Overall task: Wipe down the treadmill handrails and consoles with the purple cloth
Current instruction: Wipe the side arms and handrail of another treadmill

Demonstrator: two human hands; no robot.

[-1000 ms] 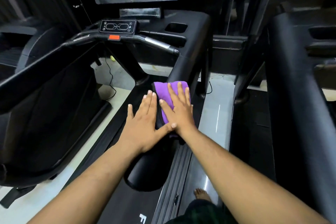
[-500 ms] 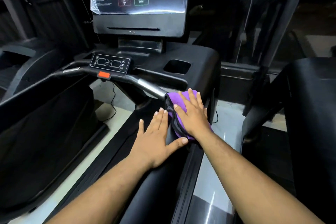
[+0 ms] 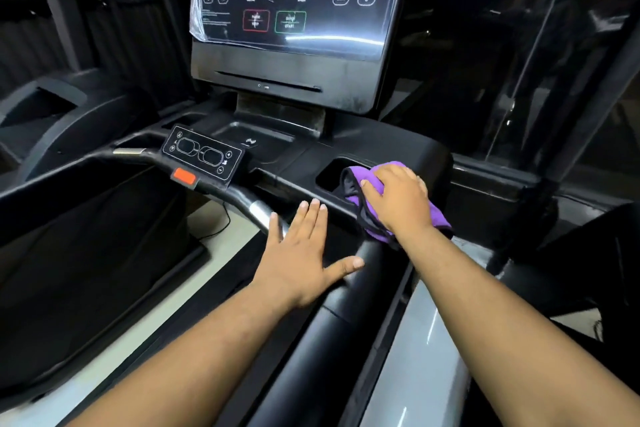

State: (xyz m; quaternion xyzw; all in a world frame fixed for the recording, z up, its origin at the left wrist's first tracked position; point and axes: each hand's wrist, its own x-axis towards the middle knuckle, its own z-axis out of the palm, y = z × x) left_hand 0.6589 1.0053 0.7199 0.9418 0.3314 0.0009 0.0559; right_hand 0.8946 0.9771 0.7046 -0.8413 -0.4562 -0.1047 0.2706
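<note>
Two hands in frame, both yours, forearms coming in from the bottom edge. Your left hand lies flat on the inner side of the black right handrail; its fingers are straight and together, thumb splayed out to the right onto the rail, gripping nothing. Just past it, the silver grip section of the crossbar sits beside your fingertips; contact can't be confirmed.

Your right hand is further up, palm down on the purple cloth. Fingers look bent over the bunched top of the cloth, pressing it down; whether they actually pinch it, can't tell. The cloth sits where the handrail meets the console deck, its far edge at the right rim of the cup holder recess. Dark trim shows along the cloth's left hem.

Left of that, on the crossbar: small control pad with an orange-red tab under it.

Farthest back: upright console screen, plastic film over it, red and green boxed buttons low centre. A neighbouring machine's rail is at far left.
</note>
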